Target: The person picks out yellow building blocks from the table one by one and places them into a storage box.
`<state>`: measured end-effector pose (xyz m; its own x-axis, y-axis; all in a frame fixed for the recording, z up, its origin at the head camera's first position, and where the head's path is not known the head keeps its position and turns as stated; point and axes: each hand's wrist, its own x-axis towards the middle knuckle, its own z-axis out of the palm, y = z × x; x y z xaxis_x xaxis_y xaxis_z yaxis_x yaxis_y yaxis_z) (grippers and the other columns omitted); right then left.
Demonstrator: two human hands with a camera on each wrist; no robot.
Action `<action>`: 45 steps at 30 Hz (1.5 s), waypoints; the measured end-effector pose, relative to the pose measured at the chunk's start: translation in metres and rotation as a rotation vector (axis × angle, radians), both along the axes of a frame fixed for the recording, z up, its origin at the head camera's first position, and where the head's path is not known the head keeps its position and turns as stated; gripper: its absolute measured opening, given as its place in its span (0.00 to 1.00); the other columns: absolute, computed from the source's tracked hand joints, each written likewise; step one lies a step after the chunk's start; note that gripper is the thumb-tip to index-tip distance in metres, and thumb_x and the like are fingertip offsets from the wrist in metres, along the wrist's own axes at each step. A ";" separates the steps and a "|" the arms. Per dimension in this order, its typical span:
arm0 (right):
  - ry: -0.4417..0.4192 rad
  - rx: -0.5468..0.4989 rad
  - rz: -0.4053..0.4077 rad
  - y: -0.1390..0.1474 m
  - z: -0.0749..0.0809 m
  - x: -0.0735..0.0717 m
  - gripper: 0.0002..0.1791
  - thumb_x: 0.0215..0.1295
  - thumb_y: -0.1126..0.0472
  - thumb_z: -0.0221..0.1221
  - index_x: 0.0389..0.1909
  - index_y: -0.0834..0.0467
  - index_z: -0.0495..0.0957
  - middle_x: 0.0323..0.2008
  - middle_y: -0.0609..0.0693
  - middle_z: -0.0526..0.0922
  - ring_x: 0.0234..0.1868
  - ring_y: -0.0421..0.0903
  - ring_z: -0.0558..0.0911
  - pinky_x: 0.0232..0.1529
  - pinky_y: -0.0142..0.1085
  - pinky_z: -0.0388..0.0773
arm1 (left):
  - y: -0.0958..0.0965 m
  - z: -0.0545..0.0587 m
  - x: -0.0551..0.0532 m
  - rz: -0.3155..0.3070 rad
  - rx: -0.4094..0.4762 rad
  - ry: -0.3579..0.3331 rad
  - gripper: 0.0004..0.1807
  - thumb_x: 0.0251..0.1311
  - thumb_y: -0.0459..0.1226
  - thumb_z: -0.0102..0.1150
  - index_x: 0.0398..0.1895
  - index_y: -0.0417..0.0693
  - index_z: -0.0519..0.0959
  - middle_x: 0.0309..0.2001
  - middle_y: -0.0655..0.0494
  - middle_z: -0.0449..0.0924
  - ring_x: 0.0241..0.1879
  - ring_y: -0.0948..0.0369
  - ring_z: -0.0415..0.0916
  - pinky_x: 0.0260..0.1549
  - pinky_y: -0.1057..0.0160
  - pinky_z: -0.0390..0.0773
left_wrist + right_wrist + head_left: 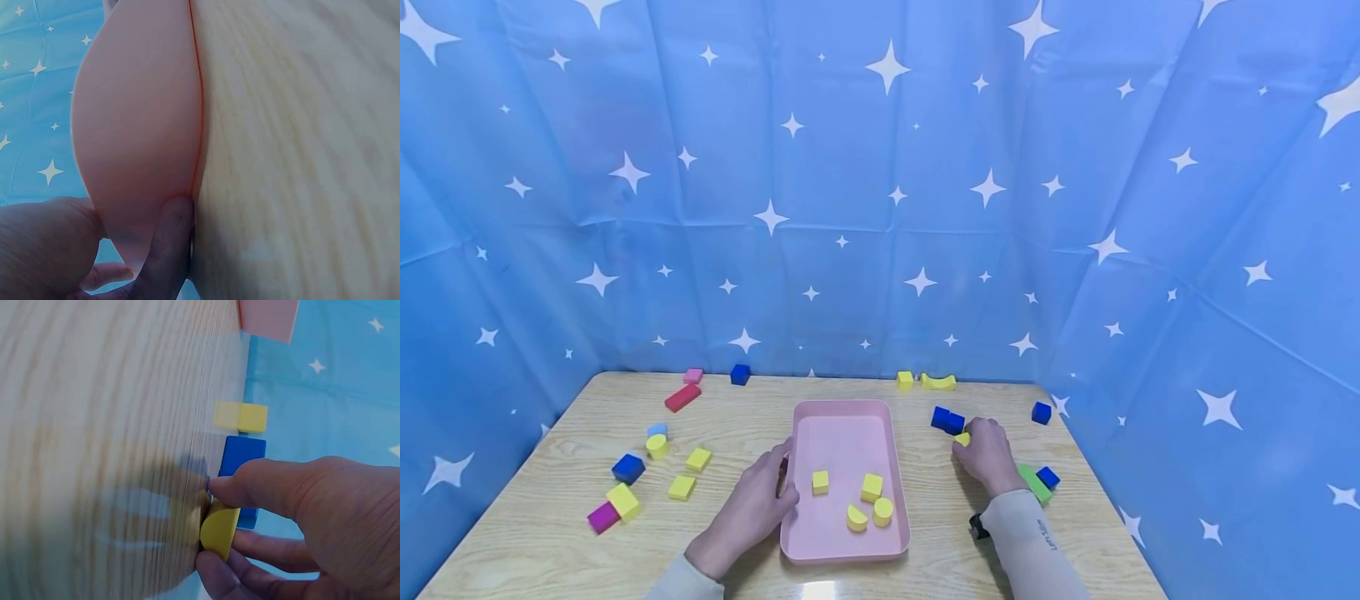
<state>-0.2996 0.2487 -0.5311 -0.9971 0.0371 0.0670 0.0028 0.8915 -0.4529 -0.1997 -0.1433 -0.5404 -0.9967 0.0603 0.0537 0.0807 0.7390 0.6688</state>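
Observation:
My left hand point(752, 502) holds the left side of a pink tray point(898, 550), with the thumb at its rim. In the left wrist view a finger point(172, 237) lies along the tray's outer wall point(137, 119), low by the tabletop. Inside the tray sit two yellow cubes point(872, 487), a yellow cylinder point(883, 512) and a yellow half-round block point(857, 518). To the right of the tray my right hand point(987, 454) pinches another yellow half-round block point(220, 531) between thumb and fingers, close to the wood. Two blue blocks point(947, 419) stand just beyond it.
Behind the right hand are a yellow cube point(905, 380) and a yellow arch block point(938, 382). Green point(1034, 483) and blue blocks point(1047, 477) lie by the right wrist, another blue cube point(1041, 412) farther back. Several coloured blocks, including a red bar point(682, 397), are scattered left.

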 end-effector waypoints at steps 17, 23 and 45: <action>-0.015 -0.025 -0.011 0.001 0.004 0.007 0.22 0.77 0.64 0.72 0.64 0.76 0.86 0.60 0.73 0.89 0.55 0.61 0.89 0.59 0.58 0.95 | 0.000 0.000 0.001 0.001 0.015 -0.008 0.43 0.73 0.33 0.70 0.90 0.38 0.67 0.77 0.33 0.82 0.74 0.43 0.85 0.74 0.37 0.88; -0.010 -0.020 -0.003 0.001 0.005 0.009 0.23 0.76 0.65 0.72 0.64 0.76 0.86 0.61 0.73 0.89 0.56 0.62 0.89 0.59 0.57 0.95 | -0.001 -0.001 0.001 0.000 0.014 0.001 0.43 0.73 0.33 0.70 0.90 0.37 0.67 0.76 0.34 0.83 0.73 0.43 0.86 0.74 0.37 0.89; 0.023 0.000 0.031 -0.008 0.028 0.018 0.23 0.78 0.64 0.73 0.65 0.74 0.86 0.56 0.68 0.89 0.53 0.57 0.88 0.57 0.56 0.95 | -0.001 0.002 0.002 -0.014 0.012 0.039 0.43 0.72 0.31 0.71 0.88 0.35 0.69 0.72 0.34 0.86 0.69 0.45 0.88 0.71 0.39 0.91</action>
